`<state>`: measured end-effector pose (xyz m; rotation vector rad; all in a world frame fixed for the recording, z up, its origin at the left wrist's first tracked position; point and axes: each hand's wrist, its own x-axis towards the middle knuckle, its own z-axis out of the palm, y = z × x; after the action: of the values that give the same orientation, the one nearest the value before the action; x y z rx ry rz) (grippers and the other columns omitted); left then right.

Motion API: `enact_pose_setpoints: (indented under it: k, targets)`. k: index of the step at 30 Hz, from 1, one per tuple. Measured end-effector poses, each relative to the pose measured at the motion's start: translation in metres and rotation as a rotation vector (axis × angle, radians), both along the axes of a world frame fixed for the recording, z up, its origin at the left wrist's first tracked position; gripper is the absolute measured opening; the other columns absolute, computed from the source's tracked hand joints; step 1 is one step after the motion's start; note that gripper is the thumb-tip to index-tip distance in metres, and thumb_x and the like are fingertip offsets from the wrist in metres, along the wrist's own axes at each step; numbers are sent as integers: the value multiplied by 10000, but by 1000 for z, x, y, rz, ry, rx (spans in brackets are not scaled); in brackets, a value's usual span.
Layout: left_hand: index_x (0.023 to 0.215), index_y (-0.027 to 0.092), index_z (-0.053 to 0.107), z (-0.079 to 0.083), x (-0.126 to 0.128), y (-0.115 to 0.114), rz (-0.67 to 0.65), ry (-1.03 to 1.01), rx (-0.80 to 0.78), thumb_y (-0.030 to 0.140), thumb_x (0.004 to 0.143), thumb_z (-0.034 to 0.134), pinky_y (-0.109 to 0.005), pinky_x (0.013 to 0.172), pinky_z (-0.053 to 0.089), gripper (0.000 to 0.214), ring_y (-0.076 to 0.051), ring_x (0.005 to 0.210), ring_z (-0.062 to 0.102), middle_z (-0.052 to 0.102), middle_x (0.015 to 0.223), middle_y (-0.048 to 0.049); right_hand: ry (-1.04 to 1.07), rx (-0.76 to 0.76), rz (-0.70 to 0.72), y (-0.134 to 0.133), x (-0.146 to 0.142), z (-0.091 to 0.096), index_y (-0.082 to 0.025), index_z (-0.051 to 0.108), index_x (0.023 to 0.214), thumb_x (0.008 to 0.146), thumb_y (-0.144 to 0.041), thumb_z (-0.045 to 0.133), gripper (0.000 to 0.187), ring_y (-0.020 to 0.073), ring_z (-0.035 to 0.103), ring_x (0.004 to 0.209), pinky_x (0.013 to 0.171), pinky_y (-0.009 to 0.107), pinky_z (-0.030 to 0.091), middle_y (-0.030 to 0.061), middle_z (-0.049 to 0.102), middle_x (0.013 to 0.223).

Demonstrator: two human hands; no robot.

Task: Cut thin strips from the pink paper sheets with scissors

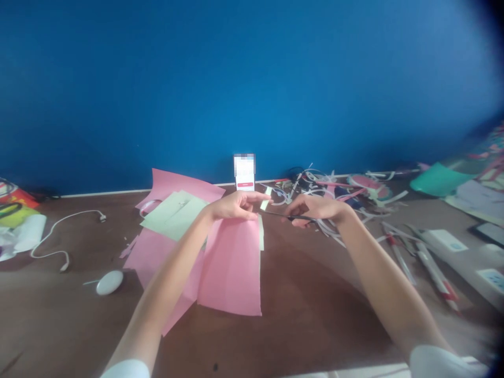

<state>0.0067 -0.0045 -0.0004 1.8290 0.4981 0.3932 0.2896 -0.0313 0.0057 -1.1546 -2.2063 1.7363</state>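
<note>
Gripping slender dark metal scissors (281, 214) (right hand (309, 209)) and seemingly largely uncut pink paper rectangle (234, 265) (left hand (238, 206)), with pale curled paper cuttings (328, 183) at two o'clock.

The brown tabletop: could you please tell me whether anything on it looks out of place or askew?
Yes: a tangled heap of paper strips sprawls behind and right of the right hand, looping untidily. Pink sheets and pale green paper also overlap at uneven angles near the left hand.
</note>
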Motion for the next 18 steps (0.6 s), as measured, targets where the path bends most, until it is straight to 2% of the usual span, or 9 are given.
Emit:
enact_pose_setpoints:
  k: [5,10,14,16,18]
  targets:
    - [1417,309,408,-2,-2,4,-3,46,6,204,767,679,-222,541,362,711,-17,558,389,438,1427,-140,-25,25,2,0,0,2,-109,679,1088,736,-453,696,492,96,536,544,478,202,409,48,645,681]
    - [1446,328,340,-18,-12,19,81,122,41,274,773,690,-241,615,413,760,-34,599,475,430,1436,-155,-27,-36,17,-1,2,5,-133,678,1075,732,-418,700,447,89,531,588,516,201,411,49,656,767]
    - [1497,279,196,-28,-19,27,145,209,34,356,768,702,-324,785,456,891,-166,849,623,601,1250,-160,7,-41,-8,-2,5,4,-146,679,1046,705,-405,727,431,103,546,647,549,220,422,82,669,913]
    - [1490,242,219,-28,-21,27,144,236,48,383,770,699,-345,831,448,877,-208,942,629,656,1141,-145,22,-51,-24,-2,6,3,-150,675,1055,705,-410,729,440,110,547,656,550,228,425,91,663,940]
    - [1461,233,291,-26,-20,26,144,251,71,410,771,694,-344,823,449,818,-211,927,634,669,1091,-131,45,-47,-42,-1,6,1,-152,669,1068,713,-407,725,441,116,547,666,566,237,432,83,657,921]
